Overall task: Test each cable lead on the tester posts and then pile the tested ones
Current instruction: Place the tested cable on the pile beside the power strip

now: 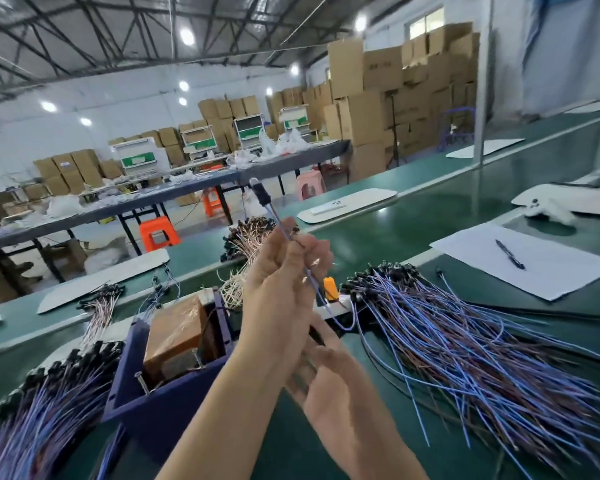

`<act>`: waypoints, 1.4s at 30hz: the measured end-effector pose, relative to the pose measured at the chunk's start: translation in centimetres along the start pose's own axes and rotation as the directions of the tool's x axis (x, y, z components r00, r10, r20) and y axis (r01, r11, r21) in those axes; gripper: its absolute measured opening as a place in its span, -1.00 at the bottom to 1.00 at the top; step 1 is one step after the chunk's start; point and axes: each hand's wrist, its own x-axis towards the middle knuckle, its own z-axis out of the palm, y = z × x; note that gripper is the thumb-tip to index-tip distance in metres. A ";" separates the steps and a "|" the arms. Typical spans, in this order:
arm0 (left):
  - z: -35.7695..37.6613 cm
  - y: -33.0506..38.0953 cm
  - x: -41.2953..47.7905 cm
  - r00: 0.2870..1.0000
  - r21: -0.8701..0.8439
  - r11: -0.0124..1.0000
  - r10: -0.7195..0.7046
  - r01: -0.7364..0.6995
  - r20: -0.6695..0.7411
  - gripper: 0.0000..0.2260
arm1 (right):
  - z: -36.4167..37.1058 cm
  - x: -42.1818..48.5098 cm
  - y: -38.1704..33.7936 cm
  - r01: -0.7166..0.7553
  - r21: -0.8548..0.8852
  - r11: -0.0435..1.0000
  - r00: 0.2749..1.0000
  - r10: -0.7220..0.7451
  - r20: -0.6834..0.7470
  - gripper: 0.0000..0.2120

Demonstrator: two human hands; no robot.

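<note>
Working over long green bench (pixel 413 216): loose fan of blue-and-brown wire leads (pixel 465 341) right, open dark blue tester box (pixel 174 386) left. Left hand (pixel 284 261) raised between them, pinching thin blue lead with black plug (pixel 260 195). Right hand (pixel 326 372) blurred below, grip unclear. Risk: pinch slips, lead drops into fan, probably unsorted. Lead axis steep, plug up, leaning left.
</note>
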 end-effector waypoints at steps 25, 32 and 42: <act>0.5 -10.4 8.7 0.919 0.506 0.768 -0.346 0.393 -0.190 -0.79 | -8.7 -2.8 -6.5 0.470 -0.390 0.792 0.531 -0.607 -0.591 -0.78; -1.6 -13.6 6.5 0.927 0.865 0.437 -0.367 0.246 -0.078 -0.62 | -8.6 -2.7 -3.9 0.292 -0.204 0.934 0.691 -0.354 -0.630 -0.71; -9.0 -2.6 -3.8 0.879 0.984 0.172 -0.475 0.052 0.037 -0.78 | -4.4 -0.1 4.9 0.032 -0.841 0.539 0.963 -0.242 -0.118 -0.84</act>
